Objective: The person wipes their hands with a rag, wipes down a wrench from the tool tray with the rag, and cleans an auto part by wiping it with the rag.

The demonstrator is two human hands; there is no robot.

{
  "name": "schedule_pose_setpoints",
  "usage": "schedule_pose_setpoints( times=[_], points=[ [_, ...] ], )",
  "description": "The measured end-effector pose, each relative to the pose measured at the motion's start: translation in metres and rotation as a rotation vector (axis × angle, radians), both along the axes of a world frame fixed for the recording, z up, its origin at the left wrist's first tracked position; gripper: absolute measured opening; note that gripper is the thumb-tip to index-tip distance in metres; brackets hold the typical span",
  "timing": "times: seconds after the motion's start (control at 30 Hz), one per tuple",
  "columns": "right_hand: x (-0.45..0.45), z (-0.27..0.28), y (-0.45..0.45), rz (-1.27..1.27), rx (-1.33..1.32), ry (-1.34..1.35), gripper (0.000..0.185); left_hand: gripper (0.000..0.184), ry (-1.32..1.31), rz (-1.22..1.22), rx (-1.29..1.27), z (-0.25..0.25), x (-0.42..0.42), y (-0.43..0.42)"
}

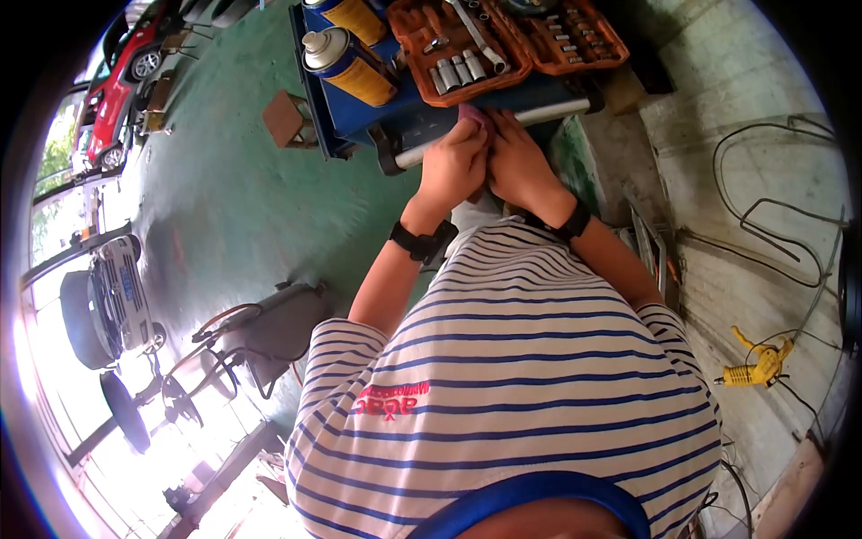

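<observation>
My left hand (453, 163) is closed on a bunched pink cloth (473, 115), its thumb and fingers pinching it. Against it, my right hand (527, 164) is closed on the same cloth from the other side; anything inside the cloth is hidden. Both hands are in front of the silver handle bar (552, 111) of a blue tool cart (346, 115). Just beyond them on the cart lies an open orange socket case (449, 97) with sockets, and a ratchet-like wrench (480, 38) rests across it.
Two blue-and-yellow spray cans (355, 67) are at the cart's left. A brown stool (287, 119) stands on the green floor (224, 198). To the right are a pale wall (718, 251), cables and a yellow air gun (761, 364). A red car (112, 90) is far left.
</observation>
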State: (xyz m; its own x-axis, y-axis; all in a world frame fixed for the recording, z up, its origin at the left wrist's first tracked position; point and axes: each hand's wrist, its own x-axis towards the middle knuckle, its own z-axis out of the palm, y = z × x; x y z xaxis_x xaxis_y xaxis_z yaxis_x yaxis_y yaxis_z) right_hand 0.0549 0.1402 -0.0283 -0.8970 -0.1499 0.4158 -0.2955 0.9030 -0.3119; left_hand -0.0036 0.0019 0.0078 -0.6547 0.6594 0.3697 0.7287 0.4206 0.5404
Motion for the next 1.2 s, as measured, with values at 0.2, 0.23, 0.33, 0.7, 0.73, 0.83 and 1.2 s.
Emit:
schedule_pose_setpoints(
  times=[0.2,0.23,0.33,0.7,0.73,0.83,1.2],
  points=[
    [-0.004,-0.011,0.036,0.094,-0.094,0.024,0.021,0.017,0.067,-0.007,-0.141,0.003,-0.006,0.012],
    [-0.008,-0.013,0.045,0.071,-0.022,0.091,0.015,0.017,0.072,-0.006,-0.141,0.002,-0.006,0.015],
    [-0.006,-0.005,0.064,0.022,0.042,0.128,0.007,0.015,0.110,0.073,-0.229,-0.002,-0.009,0.021],
    [0.021,-0.004,0.085,-0.101,0.167,0.119,0.007,0.026,0.114,0.272,-0.167,-0.001,-0.012,-0.024],
    [0.022,-0.010,0.080,-0.029,0.186,0.159,0.011,0.024,0.149,0.317,-0.151,-0.001,-0.014,-0.028],
    [0.020,-0.015,0.069,0.067,0.208,0.199,0.023,0.023,0.148,0.380,-0.134,-0.001,-0.013,-0.039],
    [0.011,-0.004,0.056,0.226,-0.112,0.191,0.012,0.017,0.036,0.351,0.067,-0.013,-0.017,-0.042]
  ],
)
